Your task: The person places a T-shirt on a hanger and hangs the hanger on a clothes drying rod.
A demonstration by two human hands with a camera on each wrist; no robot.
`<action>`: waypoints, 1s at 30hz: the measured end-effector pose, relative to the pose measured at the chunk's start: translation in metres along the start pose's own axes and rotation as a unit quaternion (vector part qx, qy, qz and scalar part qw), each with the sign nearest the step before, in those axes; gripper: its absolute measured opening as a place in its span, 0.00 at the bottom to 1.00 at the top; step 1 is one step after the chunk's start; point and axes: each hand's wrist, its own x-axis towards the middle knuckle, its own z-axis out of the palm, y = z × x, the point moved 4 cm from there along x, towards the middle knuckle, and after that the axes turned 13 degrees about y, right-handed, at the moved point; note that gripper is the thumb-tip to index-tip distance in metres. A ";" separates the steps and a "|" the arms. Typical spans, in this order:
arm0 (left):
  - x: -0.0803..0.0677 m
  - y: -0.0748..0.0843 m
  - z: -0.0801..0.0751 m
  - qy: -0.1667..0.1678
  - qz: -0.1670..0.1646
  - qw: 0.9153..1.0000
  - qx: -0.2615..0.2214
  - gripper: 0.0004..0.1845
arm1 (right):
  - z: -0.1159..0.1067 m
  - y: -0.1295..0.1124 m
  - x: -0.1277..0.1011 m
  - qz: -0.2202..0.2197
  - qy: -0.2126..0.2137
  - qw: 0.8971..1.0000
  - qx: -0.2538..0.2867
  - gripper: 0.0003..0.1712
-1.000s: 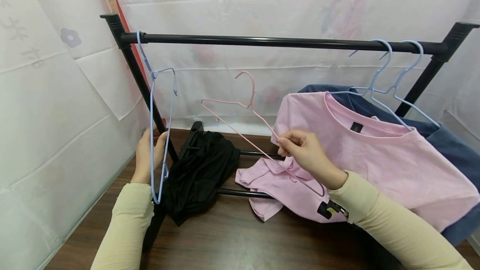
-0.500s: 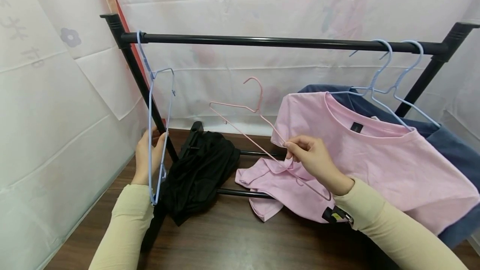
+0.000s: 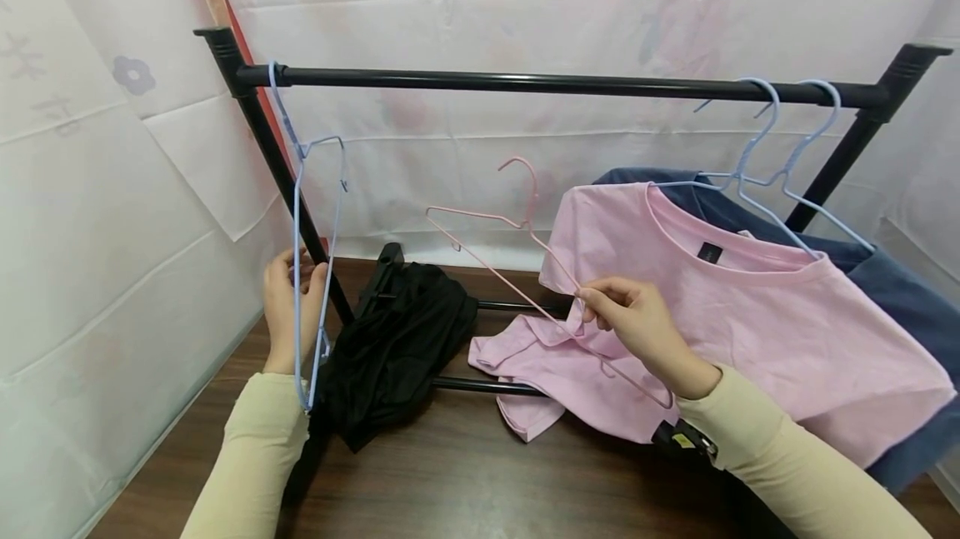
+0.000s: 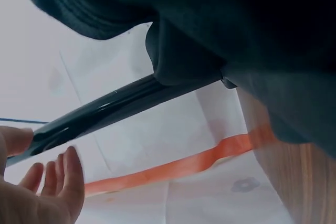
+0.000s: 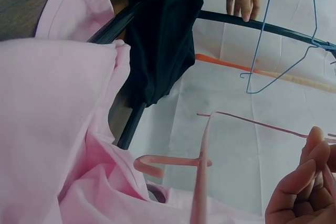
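Note:
My right hand (image 3: 637, 331) pinches a pink wire hanger (image 3: 480, 214) by one sloping arm, thumb against the fingers. Its hook points up, and its lower end crosses a pink collared garment (image 3: 592, 356) on the rack's lower bars. In the right wrist view, the hanger's bar (image 5: 201, 182) runs close to the camera. My left hand (image 3: 288, 310) is at the rack's left post (image 4: 105, 111), thumb on one side and loosely bent fingers on the other, without a firm grip. An unladen blue hanger (image 3: 300, 272) hangs in front of that hand.
The black rack's top rail (image 3: 480, 82) spans the view. At its right hang a pink T-shirt (image 3: 720, 297) and a dark blue garment (image 3: 892, 289) on blue hangers. Black cloth (image 3: 405, 347) lies over the lower left bars. A white sheet (image 3: 420, 14) backs the rack.
My right hand has moved right and slightly down, carrying the pink hanger along. The left hand has stayed at the post. The blue hanger at the left has swung slightly.

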 end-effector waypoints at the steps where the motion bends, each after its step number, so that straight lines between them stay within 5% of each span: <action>1: 0.000 0.002 0.000 0.008 0.010 1.000 -0.006 0.21 | -0.001 0.000 -0.001 -0.002 0.001 1.000 0.000 0.13; 7: -0.006 0.014 0.001 0.050 0.061 0.997 -0.004 0.18 | -0.004 -0.002 -0.004 -0.009 0.003 1.000 -0.003 0.12; 11: -0.013 0.025 0.006 0.044 0.096 0.994 -0.011 0.16 | -0.006 -0.002 -0.006 -0.013 0.008 1.000 -0.007 0.13; 17: -0.024 0.045 0.018 -0.035 0.156 0.987 -0.013 0.15 | -0.010 -0.001 -0.009 -0.012 0.014 1.000 -0.013 0.11; 24: -0.026 0.038 0.036 -0.152 0.139 0.978 0.027 0.17 | -0.012 0.000 -0.013 -0.005 0.014 1.000 -0.004 0.12; 30: -0.032 0.021 0.045 -0.262 0.114 0.955 0.079 0.19 | -0.012 0.002 -0.014 0.007 0.013 1.000 -0.006 0.13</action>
